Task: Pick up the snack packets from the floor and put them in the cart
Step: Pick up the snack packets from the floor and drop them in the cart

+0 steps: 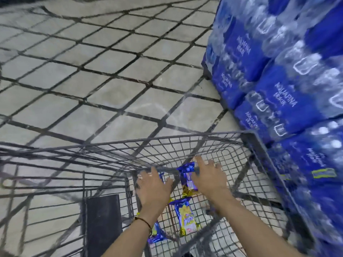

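Inside the wire cart [185, 138], the right hand [209, 179] pinches a blue snack packet [187, 178] between thumb and forefinger, the other fingers [216, 165] spread and nearly straight, so the packet hangs upright above the cart's mesh bottom. The left hand [154, 186] is released, its fingers splayed over the edge of a second packet [161, 176], though blur hides whether they touch it. Two further packets [185, 217] lie flat in the cart below the wrists, beside stacked water packs [278, 99].
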